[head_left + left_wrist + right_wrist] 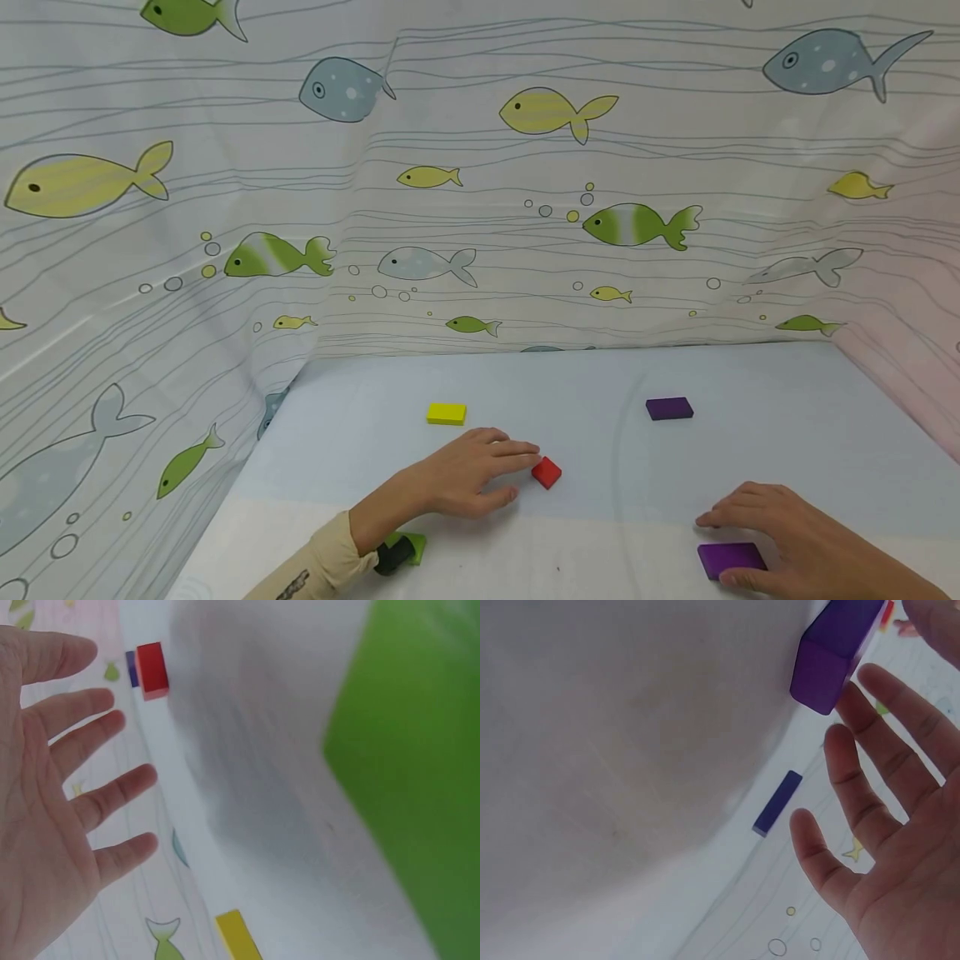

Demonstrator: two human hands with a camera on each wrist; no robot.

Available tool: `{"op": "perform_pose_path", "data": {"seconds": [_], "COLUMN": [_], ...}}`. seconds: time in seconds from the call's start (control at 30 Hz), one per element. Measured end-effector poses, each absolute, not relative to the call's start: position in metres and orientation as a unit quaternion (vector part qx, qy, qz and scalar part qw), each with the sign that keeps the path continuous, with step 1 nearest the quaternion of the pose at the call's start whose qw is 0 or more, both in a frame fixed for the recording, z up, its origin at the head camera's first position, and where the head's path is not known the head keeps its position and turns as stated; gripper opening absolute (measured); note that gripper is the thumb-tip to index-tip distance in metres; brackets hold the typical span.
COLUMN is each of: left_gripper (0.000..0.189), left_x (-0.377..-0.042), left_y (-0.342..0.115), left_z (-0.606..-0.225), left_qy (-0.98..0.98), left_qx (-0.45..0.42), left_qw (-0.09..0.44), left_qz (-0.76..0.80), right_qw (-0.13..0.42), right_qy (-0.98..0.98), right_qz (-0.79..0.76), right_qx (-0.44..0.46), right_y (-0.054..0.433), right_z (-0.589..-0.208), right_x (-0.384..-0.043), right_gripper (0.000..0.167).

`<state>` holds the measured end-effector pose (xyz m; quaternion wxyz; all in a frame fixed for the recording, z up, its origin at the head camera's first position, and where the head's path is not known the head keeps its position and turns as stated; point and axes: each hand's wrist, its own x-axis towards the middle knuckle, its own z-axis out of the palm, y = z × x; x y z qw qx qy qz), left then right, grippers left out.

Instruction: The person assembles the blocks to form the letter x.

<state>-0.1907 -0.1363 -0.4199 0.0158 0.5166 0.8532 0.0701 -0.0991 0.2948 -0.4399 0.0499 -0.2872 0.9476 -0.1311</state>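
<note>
My left hand (471, 477) reaches over the table with its fingers extended and holds nothing. Its fingertips are right beside a small red block (547, 472), which also shows past the thumb in the left wrist view. My right hand (787, 542) hovers around a purple block (727, 560) at the front right. The thumb overlaps that block's near edge in the head view, and the fingers spread beyond its far side. In the right wrist view the fingers are loosely extended, with the purple block (829, 664) between thumb and fingers.
A yellow block (446, 414) lies at the back left, a dark purple block (669, 408) at the back right. Under my left forearm is a green block (417, 547), partly hidden by the black wrist camera (394, 554). A fish-patterned curtain (480, 217) hangs behind the white table (570, 375).
</note>
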Motion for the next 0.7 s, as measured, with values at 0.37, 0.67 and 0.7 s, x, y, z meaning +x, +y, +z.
{"op": "perform_pose_path", "data": {"seconds": [0.37, 0.67, 0.7], "left_gripper": [0.052, 0.050, 0.049], "left_x": [-0.1902, -0.1893, -0.1892], "left_y": [-0.1345, -0.1323, -0.1321], "left_z": [-0.4190, -0.4202, -0.4203], "left_qy": [0.852, 0.853, 0.853], "left_qx": [0.520, 0.517, 0.516], "left_qw": [0.040, 0.052, 0.056], "left_qz": [0.056, 0.047, 0.047], "right_qw": [0.029, 0.067, 0.056], "right_qy": [0.941, 0.936, 0.934], "right_qz": [-0.126, -0.149, -0.153], "right_qx": [-0.313, -0.311, -0.319], "right_y": [0.2979, 0.3002, 0.3009], "right_z": [-0.4424, -0.4420, -0.4425], "right_x": [-0.0987, -0.1009, -0.1007], "right_gripper": [0.035, 0.029, 0.027]}}
